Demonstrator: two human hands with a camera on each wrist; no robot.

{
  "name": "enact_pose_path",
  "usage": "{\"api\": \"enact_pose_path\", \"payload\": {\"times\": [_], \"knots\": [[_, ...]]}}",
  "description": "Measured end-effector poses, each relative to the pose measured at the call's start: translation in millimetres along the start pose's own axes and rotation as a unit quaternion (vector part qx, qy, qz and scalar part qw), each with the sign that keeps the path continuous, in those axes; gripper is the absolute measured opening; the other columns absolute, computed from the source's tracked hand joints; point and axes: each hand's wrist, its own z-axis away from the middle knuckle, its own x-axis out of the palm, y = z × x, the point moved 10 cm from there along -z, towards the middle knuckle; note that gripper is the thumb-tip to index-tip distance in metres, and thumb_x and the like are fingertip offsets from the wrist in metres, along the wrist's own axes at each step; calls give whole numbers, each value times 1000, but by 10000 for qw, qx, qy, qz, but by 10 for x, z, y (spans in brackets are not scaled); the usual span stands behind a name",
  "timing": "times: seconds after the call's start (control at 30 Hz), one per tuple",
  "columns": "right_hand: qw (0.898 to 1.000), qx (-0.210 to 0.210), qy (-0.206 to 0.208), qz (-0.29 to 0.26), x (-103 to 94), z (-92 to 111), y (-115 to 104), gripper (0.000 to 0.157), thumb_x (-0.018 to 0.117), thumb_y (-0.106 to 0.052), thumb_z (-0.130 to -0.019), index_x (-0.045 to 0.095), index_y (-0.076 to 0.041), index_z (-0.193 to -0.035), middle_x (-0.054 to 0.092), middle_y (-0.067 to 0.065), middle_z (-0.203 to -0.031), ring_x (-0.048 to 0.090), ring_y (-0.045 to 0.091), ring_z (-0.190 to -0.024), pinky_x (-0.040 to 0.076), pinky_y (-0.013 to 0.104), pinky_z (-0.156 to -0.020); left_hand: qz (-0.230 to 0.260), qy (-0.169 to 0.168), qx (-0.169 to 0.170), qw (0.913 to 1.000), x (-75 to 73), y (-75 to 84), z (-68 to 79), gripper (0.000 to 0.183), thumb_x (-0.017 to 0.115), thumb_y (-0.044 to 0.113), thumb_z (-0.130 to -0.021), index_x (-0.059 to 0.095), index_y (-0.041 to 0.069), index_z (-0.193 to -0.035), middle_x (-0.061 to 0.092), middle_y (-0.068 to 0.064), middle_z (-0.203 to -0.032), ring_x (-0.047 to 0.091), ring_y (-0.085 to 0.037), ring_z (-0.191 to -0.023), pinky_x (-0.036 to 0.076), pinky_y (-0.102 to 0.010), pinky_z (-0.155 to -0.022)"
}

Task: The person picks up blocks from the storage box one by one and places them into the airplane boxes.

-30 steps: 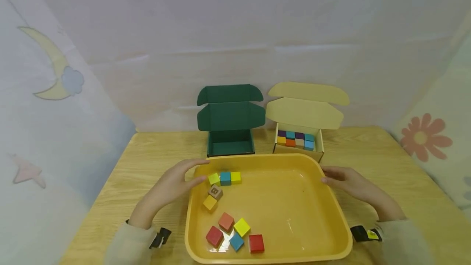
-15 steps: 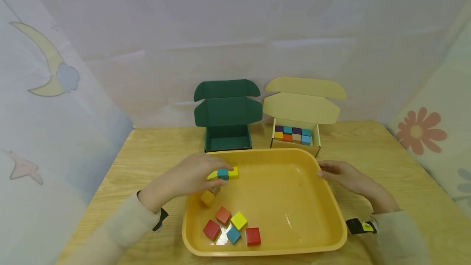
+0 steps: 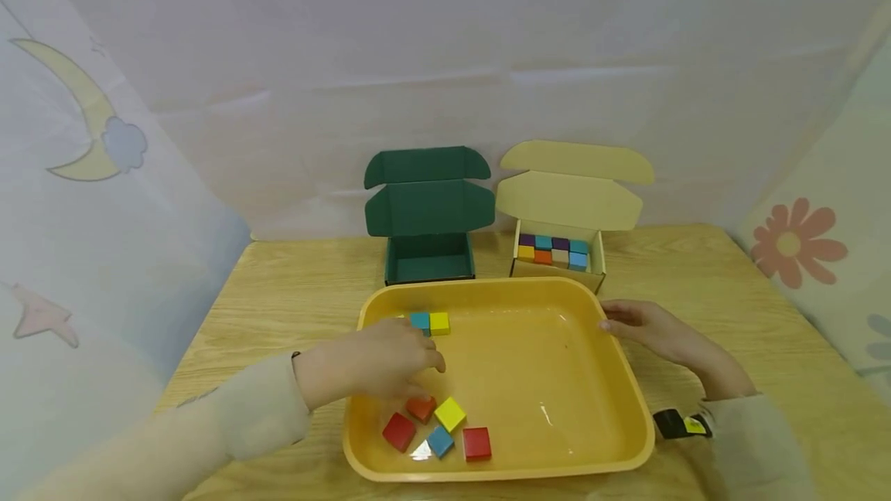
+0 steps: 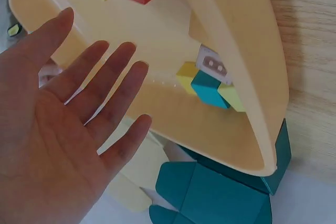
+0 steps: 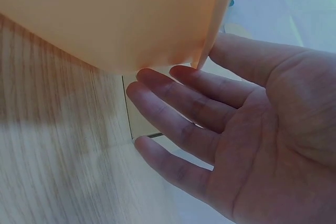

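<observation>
Hovering over the left side of one yellow tray (image 3: 536, 377): a left hand (image 3: 379, 358), its fingers spreading and gripping nothing. Resting against the tray's right edge: a right hand (image 3: 657, 332), its fingers extending loosely along the outside. Lying loose in the tray, in a close cluster: an orange cube (image 3: 421, 408), a dark red cube (image 3: 399, 432), a yellow cube (image 3: 450, 414), a blue cube (image 3: 440, 441) and a bright red cube (image 3: 476, 444). Sitting by the far side: a teal cube (image 3: 420, 321) and a lemon cube (image 3: 439, 323), with a lettered block (image 4: 213, 65) showing near them. Whether the left thumb is touching the orange cube is hard to tell, the hand covering part of it. Risks, as judged: a low sweep could be scattering the cluster, the base looking glossy; a shove at the right edge could be driving the tray into the boxes standing just behind, toppling their raised lids backward. Boxes, two: one green box (image 3: 430, 261); one cream box (image 3: 550, 284), holding eight small blocks (image 3: 560, 257). Bearing everything: a pale wood-grained desk (image 3: 292, 292). Surrounding it: a creased pale backdrop (image 3: 452, 45), displaying a yellow moon (image 3: 83, 95), a pink star (image 3: 43, 315) and a red flower (image 3: 799, 226).
</observation>
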Motion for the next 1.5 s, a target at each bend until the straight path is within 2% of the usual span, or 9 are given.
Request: {"api": "enact_pose_path", "payload": {"times": [0.13, 0.27, 0.47, 0.67, 0.87, 1.1, 1.33, 1.5], "knots": [[10000, 34, 10, -18, 2, -4, -8, 48, 54, -16, -104, 45, 15, -139, 57, 30, -130, 57, 45, -117, 51, 52, -93, 45, -354, -87, 9993, 116, 23, -43, 39, 73, 47, -88, 72, 21, -117, 69, 10, -103, 61, -9, -90, 47, -28, -87], [10000, 42, 28, 9, 1, -8, -20, 47, 54, -17, -104, 46, 15, -138, 58, 29, -130, 57, 45, -117, 50, 54, -93, -26, -635, -89, 9979, 212, 68, -55, 41, 74, 51, -85, 71, 23, -115, 65, 13, -95, 54, -7, -79, 44, -26, -80], [10000, 36, 25, 14, 1, -26, -25, 47, 54, -17, -104, 46, 14, -138, 58, 29, -130, 57, 44, -117, 50, 54, -94, -340, -789, -90, 9963, 316, 128, -65, 32, 76, 52, -83, 71, 26, -102, 51, 14, -77, 45, -8, -68, 37, -25, -68], [10000, 23, 54, 49, -16, -28, -32, 47, 54, -17, -104, 46, 15, -138, 58, 29, -129, 57, 44, -116, 50, 53, -93, -749, -653, -155, 9949, 381, 133, -97, 27, 76, 54, -82, 68, 29, -90, 49, 14, -74, 45, -8, -66, 34, -27, -67], [10000, 20, 63, 73, -28, -21, -41, 47, 54, -17, -104, 47, 15, -137, 59, 28, -129, 58, 44, -116, 51, 52, -93, -847, -503, -138, 9950, 391, 156, -116, 26, 76, 50, -84, 65, 27, -82, 47, 13, -71, 44, -8, -64, 33, -27, -66], [10000, 50, 75, -8, -19, -20, -29, 47, 54, -18, -104, 47, 14, -137, 59, 28, -129, 58, 44, -116, 51, 51, -93, -1123, -351, 39, 9930, 399, 189, -128, 25, 74, 52, -85, 67, 28, -84, 51, 14, -72, 45, -6, -64, 32, -24, -63], [9999, 115, 93, 60, -9, -15, 19, 48, 55, -18, -103, 46, 14, -138, 59, 28, -129, 58, 44, -116, 51, 52, -93, -1217, -459, 48, 9915, 375, 180, -157, 18, 76, 41, -86, 66, 26, -81, 50, 12, -71, 44, -8, -64, 34, -22, -62], [9998, 131, 125, 98, -18, 2, 11, 49, 55, -19, -103, 46, 15, -138, 58, 29, -129, 57, 45, -117, 50, 54, -93, -1607, -343, 201, 9862, 251, 190, -181, 7, 73, 28, -90, 70, 23, -87, 56, 9, -75, 47, -10, -66, 39, -20, -64]]}}
